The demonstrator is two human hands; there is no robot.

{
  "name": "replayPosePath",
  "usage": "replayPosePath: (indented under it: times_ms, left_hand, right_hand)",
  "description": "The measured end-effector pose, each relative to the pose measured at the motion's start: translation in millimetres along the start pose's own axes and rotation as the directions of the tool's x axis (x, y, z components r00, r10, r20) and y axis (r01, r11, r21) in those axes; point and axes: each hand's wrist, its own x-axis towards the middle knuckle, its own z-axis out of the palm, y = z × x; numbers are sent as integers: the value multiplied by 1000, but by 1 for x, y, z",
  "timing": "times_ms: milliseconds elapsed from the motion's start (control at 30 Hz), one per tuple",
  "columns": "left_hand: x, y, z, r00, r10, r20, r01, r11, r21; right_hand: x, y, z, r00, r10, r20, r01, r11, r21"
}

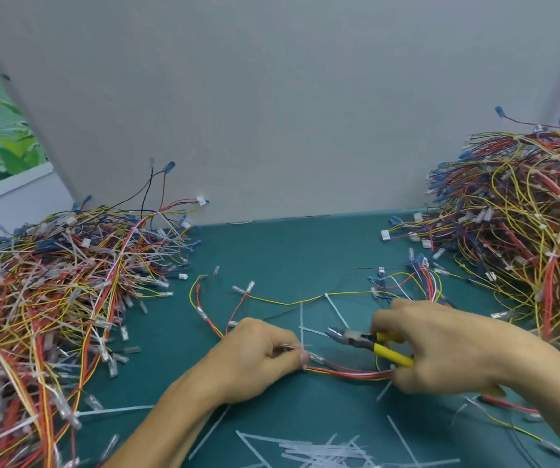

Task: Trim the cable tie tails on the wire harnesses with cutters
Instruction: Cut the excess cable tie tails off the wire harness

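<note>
Head view: right hand [440,349] holds cutters [359,340]; left hand [255,356] pinches harness [349,373].

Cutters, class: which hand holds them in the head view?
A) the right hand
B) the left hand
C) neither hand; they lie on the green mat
A: the right hand grips the yellow handles of the cutters, while the left hand pinches the wire harness.

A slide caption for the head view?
Left hand holds a harness; right hand aims cutters at a tie tail.
</note>
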Motion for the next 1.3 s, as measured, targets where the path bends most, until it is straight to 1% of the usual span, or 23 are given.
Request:
replayPosePath:
  times_ms: [67,200,300,467,733,1000,1133,1300]
  left_hand:
    - [2,0,-1,999,-43,25,44,998,-35]
    - [4,0,0,997,-76,13,76,997,-33]
    - [6,0,2,997,-81,-15,81,997,13]
    - [6,-1,2,997,-73,-35,73,997,12]
    - [8,1,1,996,-93,9,93,996,10]
    - [8,3,1,993,-119,9,119,992,47]
    - [8,4,1,991,-134,8,134,990,36]
    - [8,4,0,991,-131,14,130,991,29]
  right_hand:
    - [1,-5,3,1000,-13,-23,13,1000,-3]
    - [6,-15,10,989,-89,-114,77,991,-106]
    - [9,-19,14,985,-126,-121,112,987,-117]
    - [12,-20,19,975,-154,-158,133,981,-139]
    - [12,-17,17,979,-129,-159,101,980,-172]
    - [15,-19,22,981,-117,-156,78,968,-239]
    - [14,-22,22,976,-139,-167,79,943,-323]
    - [15,-23,19,970,-168,-173,92,921,-379]
